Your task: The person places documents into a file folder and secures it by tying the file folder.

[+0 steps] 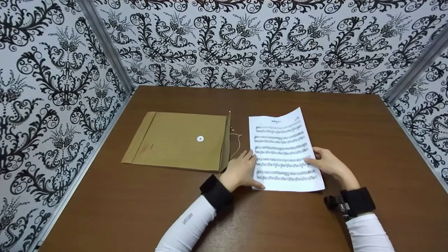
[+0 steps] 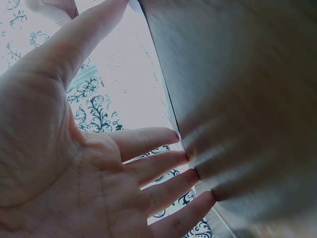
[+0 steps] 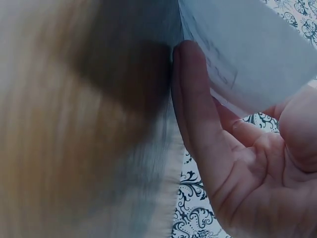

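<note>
Printed sheet music (image 1: 283, 154) lies on the table in the head view, its far right corner curling up. My left hand (image 1: 241, 169) is at the sheet's lower left edge, thumb on the near left corner. In the left wrist view its fingers (image 2: 158, 163) are spread and fairly straight, fingertips down at the tabletop. My right hand (image 1: 330, 163) pinches the right edge of the sheet, thumb on top. The right wrist view shows the paper (image 3: 247, 49) lifted and bent between that thumb and the fingers (image 3: 195, 94).
A brown paper document envelope (image 1: 175, 143) with a white round button (image 1: 200, 138) lies left of the sheet. Its flap (image 1: 225, 143) stands partly raised on the right side, with a thin string (image 1: 239, 141) trailing from it. Patterned walls (image 1: 224, 42) border the brown table (image 1: 196, 101).
</note>
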The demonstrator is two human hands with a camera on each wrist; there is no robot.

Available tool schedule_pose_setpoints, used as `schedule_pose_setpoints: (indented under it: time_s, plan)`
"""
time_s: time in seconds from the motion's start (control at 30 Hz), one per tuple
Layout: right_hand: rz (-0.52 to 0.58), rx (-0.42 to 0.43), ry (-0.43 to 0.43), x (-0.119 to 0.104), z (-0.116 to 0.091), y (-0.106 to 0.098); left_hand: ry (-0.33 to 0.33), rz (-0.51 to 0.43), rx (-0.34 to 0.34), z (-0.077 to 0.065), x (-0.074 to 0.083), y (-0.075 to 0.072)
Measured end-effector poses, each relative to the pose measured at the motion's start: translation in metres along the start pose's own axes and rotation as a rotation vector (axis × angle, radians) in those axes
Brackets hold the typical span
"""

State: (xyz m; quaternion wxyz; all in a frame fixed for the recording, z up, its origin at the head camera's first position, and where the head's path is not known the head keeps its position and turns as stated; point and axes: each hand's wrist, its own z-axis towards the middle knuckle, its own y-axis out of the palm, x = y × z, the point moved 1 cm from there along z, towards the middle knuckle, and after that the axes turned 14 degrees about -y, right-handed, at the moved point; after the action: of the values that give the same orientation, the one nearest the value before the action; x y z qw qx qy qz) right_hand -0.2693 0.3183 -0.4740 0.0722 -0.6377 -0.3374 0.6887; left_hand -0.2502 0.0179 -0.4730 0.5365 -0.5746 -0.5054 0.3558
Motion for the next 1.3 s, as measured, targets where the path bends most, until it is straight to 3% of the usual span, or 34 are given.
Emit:
schedule_pose_setpoints:
  time_s: [0.5,0.83,1.3]
  plan:
    - [0.027,0.019,-0.061,-0.009,-0.003,-0.006,0.006,-0.014,0.008,0.000,0.001,-0.001]
    - [0.100,0.014,-0.046,-0.015,-0.006,-0.012,0.015,-0.021,0.025,0.001,0.000,0.001]
    - [0.263,0.048,-0.028,-0.016,-0.008,-0.020,-0.004,0.001,-0.015,-0.003,-0.001,-0.002]
